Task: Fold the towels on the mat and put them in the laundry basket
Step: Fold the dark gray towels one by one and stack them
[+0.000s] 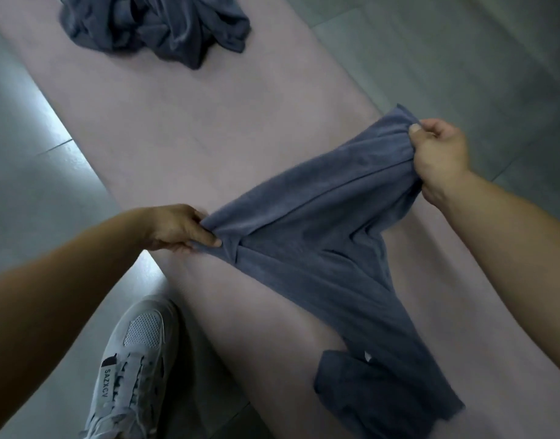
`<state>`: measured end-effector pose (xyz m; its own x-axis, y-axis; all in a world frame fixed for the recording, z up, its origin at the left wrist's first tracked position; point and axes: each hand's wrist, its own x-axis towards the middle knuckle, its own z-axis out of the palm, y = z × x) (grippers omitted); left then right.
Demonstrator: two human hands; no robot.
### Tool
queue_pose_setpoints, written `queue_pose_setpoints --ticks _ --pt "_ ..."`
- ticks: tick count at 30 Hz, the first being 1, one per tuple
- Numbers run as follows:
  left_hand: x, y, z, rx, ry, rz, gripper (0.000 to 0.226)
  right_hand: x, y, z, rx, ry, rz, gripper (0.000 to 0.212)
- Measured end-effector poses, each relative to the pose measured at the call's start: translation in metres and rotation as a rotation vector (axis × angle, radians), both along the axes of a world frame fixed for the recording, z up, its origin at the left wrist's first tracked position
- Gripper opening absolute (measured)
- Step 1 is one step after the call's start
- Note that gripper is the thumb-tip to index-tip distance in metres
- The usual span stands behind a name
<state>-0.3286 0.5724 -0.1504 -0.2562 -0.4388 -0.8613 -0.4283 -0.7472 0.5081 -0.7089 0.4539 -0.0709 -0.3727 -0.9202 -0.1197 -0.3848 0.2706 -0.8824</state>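
Head view: two hands hold a blue-grey towel stretched above a pink mat.

The left hand [177, 229] pinches one upper corner of the towel [307, 223] between thumb and curled fingers, and the right hand [437, 156] grips the opposite corner with its fingers closed round the bunched edge. The cloth hangs slack between them, and its lower end trails down and lies crumpled on the mat [183, 128] near the bottom edge of the view. Farther up the mat, well apart from the held towel, a pile of towels [152, 23] of the same colour lies heaped and unfolded. A pale sneaker [136, 365] stands on the grey tiled floor [35, 172] just beside the mat's left edge.
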Motion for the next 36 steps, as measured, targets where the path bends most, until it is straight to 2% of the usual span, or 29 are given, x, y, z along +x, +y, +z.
queue_pose_setpoints --ticks 3,5,7,9,11,13,15,19,21,22,24,27,28,30,33,36 --pt "0.02 -0.013 -0.003 -0.042 0.092 0.386 0.028 0.008 -0.029 0.001 -0.057 -0.013 -0.041 0.022" --pt "0.024 -0.021 -0.005 -0.109 0.219 0.626 0.035 0.016 -0.049 -0.005 -0.068 -0.003 -0.06 0.024" --pt "0.025 -0.029 -0.004 -0.17 0.34 0.809 0.018 0.026 -0.067 -0.012 -0.071 -0.01 -0.078 0.025" --pt "0.032 -0.04 -0.004 -0.18 0.366 0.896 0.01 0.035 -0.087 -0.021 -0.068 -0.023 -0.086 0.025" --pt "0.046 -0.051 -0.006 -0.196 0.278 0.854 0.017 0.043 -0.107 -0.031 -0.044 -0.012 -0.082 0.023" --pt "0.06 -0.063 -0.005 -0.256 0.062 0.713 0.006 0.049 -0.126 -0.042 -0.015 -0.032 -0.077 0.02" --pt "0.072 -0.076 -0.008 -0.329 -0.068 0.717 0.017 0.059 -0.144 -0.053 0.013 -0.056 -0.076 0.019" --pt "0.086 -0.109 -0.012 -0.455 0.095 1.17 0.016 0.099 -0.183 -0.069 -0.013 -0.155 -0.078 0.018" --pt "0.083 -0.117 -0.021 -0.431 0.028 1.274 0.024 0.118 -0.201 -0.081 0.003 -0.199 -0.06 0.017" --pt "0.081 -0.118 -0.027 -0.415 -0.02 1.242 0.026 0.127 -0.206 -0.088 0.032 -0.167 -0.034 0.016" --pt "0.076 -0.116 -0.036 -0.396 -0.108 1.111 0.029 0.136 -0.214 -0.106 0.161 0.026 0.027 0.014" --pt "0.08 -0.117 -0.038 -0.418 -0.248 0.934 0.053 0.131 -0.213 -0.128 0.372 0.298 0.063 0.041" --pt "0.081 -0.118 -0.037 -0.431 -0.269 0.88 0.055 0.127 -0.213 -0.133 0.393 0.364 0.077 0.041" --pt "0.085 -0.119 -0.037 -0.435 -0.283 0.823 0.053 0.121 -0.215 -0.139 0.36 0.409 0.122 0.022" --pt "0.09 -0.117 -0.037 -0.464 -0.321 0.854 0.051 0.129 -0.225 -0.135 0.207 0.359 0.11 0.016" --pt "0.086 -0.114 -0.035 -0.569 -0.459 0.725 0.063 0.148 -0.236 -0.134 0.079 0.252 0.093 0.003"
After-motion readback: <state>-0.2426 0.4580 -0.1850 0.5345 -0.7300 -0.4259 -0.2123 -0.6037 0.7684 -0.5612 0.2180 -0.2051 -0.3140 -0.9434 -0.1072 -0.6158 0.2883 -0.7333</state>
